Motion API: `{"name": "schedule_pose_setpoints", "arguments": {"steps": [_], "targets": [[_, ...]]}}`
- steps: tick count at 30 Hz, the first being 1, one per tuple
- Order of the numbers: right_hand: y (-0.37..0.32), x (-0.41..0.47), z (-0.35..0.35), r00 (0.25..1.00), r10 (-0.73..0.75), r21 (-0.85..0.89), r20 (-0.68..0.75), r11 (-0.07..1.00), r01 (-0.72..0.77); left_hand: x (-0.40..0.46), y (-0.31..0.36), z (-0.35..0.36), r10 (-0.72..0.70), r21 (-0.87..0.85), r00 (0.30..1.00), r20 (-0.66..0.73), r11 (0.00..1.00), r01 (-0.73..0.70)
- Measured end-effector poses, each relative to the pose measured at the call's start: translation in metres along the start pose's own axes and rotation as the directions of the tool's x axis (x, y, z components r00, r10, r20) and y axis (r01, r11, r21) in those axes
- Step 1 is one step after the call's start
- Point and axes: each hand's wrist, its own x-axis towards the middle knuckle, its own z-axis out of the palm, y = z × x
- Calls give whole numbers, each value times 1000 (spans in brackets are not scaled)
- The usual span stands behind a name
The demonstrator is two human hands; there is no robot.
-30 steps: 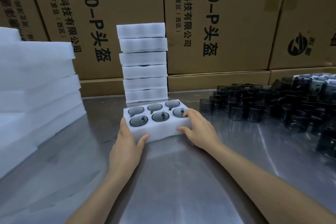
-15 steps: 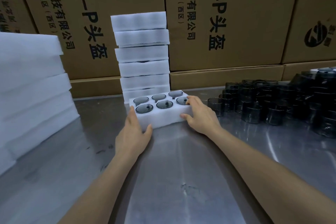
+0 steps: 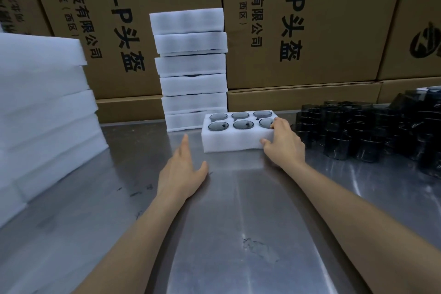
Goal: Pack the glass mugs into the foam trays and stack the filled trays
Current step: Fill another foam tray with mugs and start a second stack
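head view, and we're at the stacking step: the filled tray [image 3: 235, 137] sits on the steel table [image 3: 238, 222], six mugs [image 3: 239, 124] seated in its holes, just in front and to the right of the stack [image 3: 191, 69] of filled trays. right hand [image 3: 284, 144] grips the tray's right end, fingers curled over the top edge, thumb pressed on the near face. left hand [image 3: 182, 169] is off the foam, fingers straight and loosely spread, hovering just left of the tray's near corner.

next move, by my read: left hand onto the left end, lift level with both hands, and up onto the top of that stack. it's a tall reach, and the layers look slightly offset, so a square landing matters.

around it: loose dark mugs [image 3: 362, 131] crowd the table just right of the right hand, so a careless elbow could knock them. a pile of foam sheets [image 3: 45, 112] stands far left, well apart. cardboard boxes [image 3: 310, 21] wall off the back.
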Motion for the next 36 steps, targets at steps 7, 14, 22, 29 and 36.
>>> {"name": "schedule_pose_setpoints", "arguments": {"steps": [7, 14, 22, 29, 36], "targets": [[0, 1, -1, 982, 175, 11, -71, 984, -175, 0, 0, 1, 3, 13, 1000, 9, 1000, -4], [-2, 2, 6, 967, 225, -40, -116, 972, -231, 0, 1, 1, 12, 25, 1000, 23, 1000, -12], [1, 0, 6, 952, 276, -41, -135, 958, -283, 1, 1, 1, 3, 30, 999, 44, 1000, -5], [1, 5, 7, 968, 245, -49, -57, 968, -248, 0, 0, 1, 18, 29, 998, 53, 999, -19], [4, 17, 16, 972, 230, -171, -40, 957, -234, 2, 0, 3, 16, 36, 998, 57, 999, -18]]}}
